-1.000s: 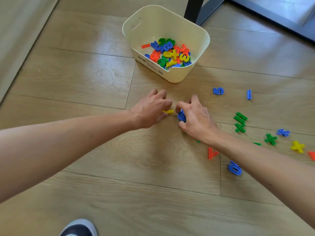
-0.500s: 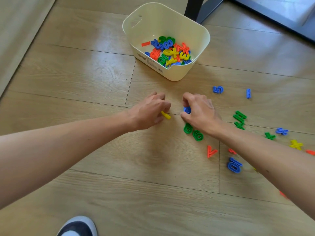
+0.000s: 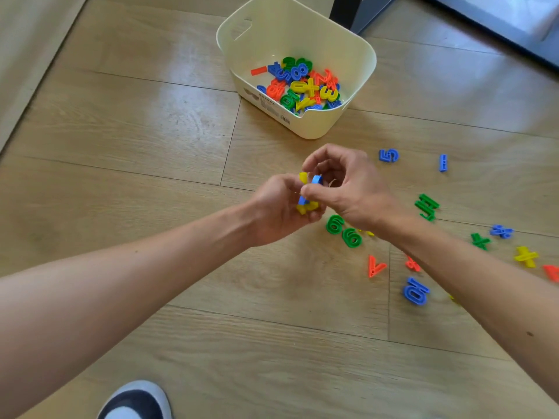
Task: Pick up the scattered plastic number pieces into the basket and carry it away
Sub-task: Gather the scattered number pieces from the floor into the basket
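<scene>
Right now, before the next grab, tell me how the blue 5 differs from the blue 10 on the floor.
The blue 5 is one digit; the blue 10 is two digits joined. The blue 5 lies beyond the right hand, toward the basket; the blue 10 lies on the near side of the right forearm. Both are blue, flat on the floor, not yet in the basket.

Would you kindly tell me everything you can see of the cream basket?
The basket is a cream tub, plastic by its look, rounded-rectangular with flaring walls. A slot handle is cut in its far-left wall; a label is printed on the near wall. It stands upright on the wooden floor beside a dark leg, holding a heap of coloured pieces. Neither the left hand nor the right hand touches it.
</scene>
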Tool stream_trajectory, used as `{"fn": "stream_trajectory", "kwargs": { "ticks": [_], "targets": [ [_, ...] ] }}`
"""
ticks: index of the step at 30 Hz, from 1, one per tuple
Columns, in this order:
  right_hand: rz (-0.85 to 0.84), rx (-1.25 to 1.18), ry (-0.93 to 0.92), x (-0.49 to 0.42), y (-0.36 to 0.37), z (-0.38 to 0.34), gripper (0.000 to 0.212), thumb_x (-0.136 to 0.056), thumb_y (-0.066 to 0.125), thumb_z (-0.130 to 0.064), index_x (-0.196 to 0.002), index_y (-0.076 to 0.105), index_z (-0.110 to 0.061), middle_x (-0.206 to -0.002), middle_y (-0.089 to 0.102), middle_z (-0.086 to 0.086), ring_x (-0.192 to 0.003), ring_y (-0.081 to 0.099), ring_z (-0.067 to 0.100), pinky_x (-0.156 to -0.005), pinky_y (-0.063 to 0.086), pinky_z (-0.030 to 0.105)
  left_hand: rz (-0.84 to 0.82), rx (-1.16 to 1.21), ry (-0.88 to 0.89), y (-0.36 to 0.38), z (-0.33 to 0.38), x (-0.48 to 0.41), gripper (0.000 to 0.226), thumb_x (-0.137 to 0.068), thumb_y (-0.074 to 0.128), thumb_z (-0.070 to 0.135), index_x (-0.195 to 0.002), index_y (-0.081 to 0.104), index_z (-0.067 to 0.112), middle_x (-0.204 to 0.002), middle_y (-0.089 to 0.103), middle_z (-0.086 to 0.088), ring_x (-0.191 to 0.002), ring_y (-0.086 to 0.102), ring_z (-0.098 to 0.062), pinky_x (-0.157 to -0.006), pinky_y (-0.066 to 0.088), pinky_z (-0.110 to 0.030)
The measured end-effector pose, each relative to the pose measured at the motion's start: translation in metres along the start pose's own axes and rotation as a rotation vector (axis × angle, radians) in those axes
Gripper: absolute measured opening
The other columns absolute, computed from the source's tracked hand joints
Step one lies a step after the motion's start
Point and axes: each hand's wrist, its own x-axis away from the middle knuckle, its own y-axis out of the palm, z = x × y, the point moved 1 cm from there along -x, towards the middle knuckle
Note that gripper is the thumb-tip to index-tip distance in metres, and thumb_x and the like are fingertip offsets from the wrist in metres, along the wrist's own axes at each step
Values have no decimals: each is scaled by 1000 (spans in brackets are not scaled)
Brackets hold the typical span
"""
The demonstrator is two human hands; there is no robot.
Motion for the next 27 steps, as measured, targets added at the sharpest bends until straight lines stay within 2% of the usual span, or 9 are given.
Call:
{"fn": "stream_trajectory", "kwargs": {
  "ticks": [4, 7, 10, 12, 15, 16, 18, 22, 27],
  "targets": [
    [-82, 164, -118, 8, -3, -5, 26, -72, 82, -19, -94, 69, -20, -73, 62, -18, -57, 53, 0, -56, 40, 10, -61, -7, -10, 3, -4, 4, 39, -96, 23, 28, -95, 58, 10, -83, 59, -7, -67, 54, -16, -60, 46, -27],
    [-101, 139, -193, 12, -15, -9, 29, -75, 80, -26, -102, 70, -21, -79, 64, -27, -60, 57, 3, -56, 41, 12, -38, -95, 6, 3, -2, 2, 42, -102, 31, 46, -90, 58, 17, -71, 55, -5, -58, 50, -13, -49, 41, -23],
    [66, 126, -150, 13, -39, -1, 32, -78, 77, -32, -108, 68, -26, -100, 68, -15, -66, 59, 5, -59, 45, 18, 6, -189, -12, 4, -2, 1, 38, -100, 46, 41, -74, 51, 14, -67, 55, -6, -57, 49, -13, -39, 38, -17],
    [68, 345, -17, 18, -55, 14, 44, -74, 78, -45, -113, 65, -30, -112, 63, -7, -79, 61, 5, -67, 46, 16, 37, -423, 37, 2, -4, 1, 35, -99, 50, 34, -70, 52, 15, -67, 56, -5, -56, 50, -13, -42, 37, -17],
    [-142, 721, 232, 33, -54, 37, 79, -61, 77, -63, -130, 54, -32, -122, 45, -2, -114, 55, 18, -94, 49, 38, 104, -1144, 313, 0, -6, 1, 27, -96, 55, 26, -72, 62, 14, -63, 58, 1, -55, 50, -13, -46, 36, -17],
    [-164, 789, 259, 39, -48, 43, 86, -58, 77, -66, -133, 50, -32, -121, 42, -2, -119, 51, 21, -95, 48, 41, 136, -1403, 458, 1, -7, -2, 21, -93, 56, 24, -78, 65, 14, -65, 58, 3, -59, 52, -14, -50, 36, -19],
    [-133, 892, 230, 48, -36, 51, 90, -57, 76, -67, -134, 47, -30, -122, 41, 0, -117, 49, 24, -84, 47, 38, 163, -1784, 667, 7, -14, -4, 13, -90, 55, 22, -96, 64, 16, -72, 57, 4, -69, 53, -18, -59, 36, -27],
    [-40, 930, 188, 48, -23, 60, 79, -65, 82, -55, -130, 48, -26, -121, 41, 5, -113, 50, 29, -81, 49, 42, 114, -2113, 736, 19, -32, -13, 33, -86, 52, 13, -119, 48, 10, -85, 66, -11, -70, 63, -37, -47, 30, -32],
    [3, 835, 148, 47, -18, 64, 57, -74, 79, -32, -125, 54, -19, -113, 45, 8, -109, 54, 33, -78, 45, 37, 122, -2284, 727, 25, -45, -22, 41, -84, 52, 4, -125, 43, 5, -90, 68, -8, -73, 67, -31, -46, 26, -31]
  ]
}}
